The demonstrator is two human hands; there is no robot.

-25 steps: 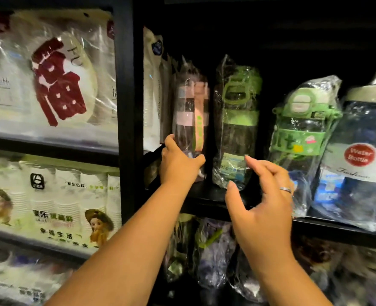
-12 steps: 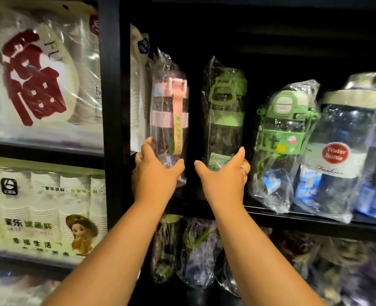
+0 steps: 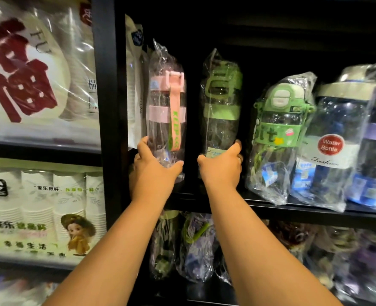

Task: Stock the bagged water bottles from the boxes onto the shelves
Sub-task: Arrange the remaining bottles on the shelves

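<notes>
Blk shelf, bagged btls upright

A shop: black shelves stocked with bagged bottles.

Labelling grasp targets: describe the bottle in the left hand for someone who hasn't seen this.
Right of the black upright post, a shelf holds a row of bagged bottles. The pink bottle is leftmost, its base gripped by the left hand. Only it has a pink lid and hanging strap; the next bottle is green.

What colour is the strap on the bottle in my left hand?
The strap is pink with green lettering, seen in the head view.
</notes>
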